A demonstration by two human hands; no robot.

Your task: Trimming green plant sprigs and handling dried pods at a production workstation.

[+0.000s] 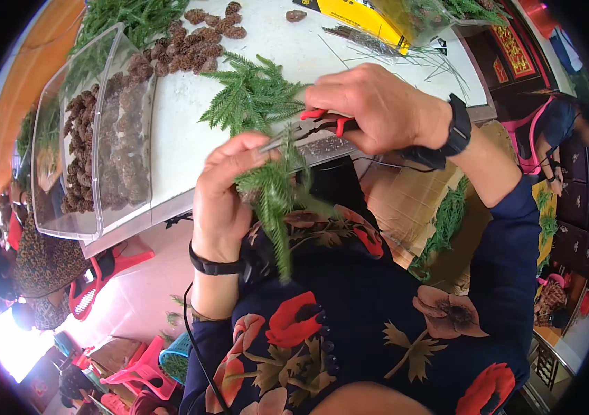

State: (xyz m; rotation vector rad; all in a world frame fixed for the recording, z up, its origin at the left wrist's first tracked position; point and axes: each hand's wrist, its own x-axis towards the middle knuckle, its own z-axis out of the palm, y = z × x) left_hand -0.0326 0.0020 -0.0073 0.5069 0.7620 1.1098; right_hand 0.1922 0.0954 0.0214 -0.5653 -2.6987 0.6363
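Observation:
My left hand point(224, 185) pinches a green artificial pine sprig point(274, 200), which hangs over my lap just off the table's near edge. Closed around the red-handled pliers point(342, 125), my right hand point(384, 107) comes in from the right. The metal jaws of the pliers point left and reach the top of the sprig, close to my left fingertips. Whether they grip a wire there, I cannot make out. On the table behind my hands lies a bunch of green pine sprigs point(249, 93).
A clear plastic bin point(99, 207) of pine cones stands at the table's left, with loose pine cones point(187, 50) beyond it. Thin wires point(412, 62) lie by a yellow package point(357, 17). A cardboard box point(405, 207) with greenery is right of my lap. People sit on both sides.

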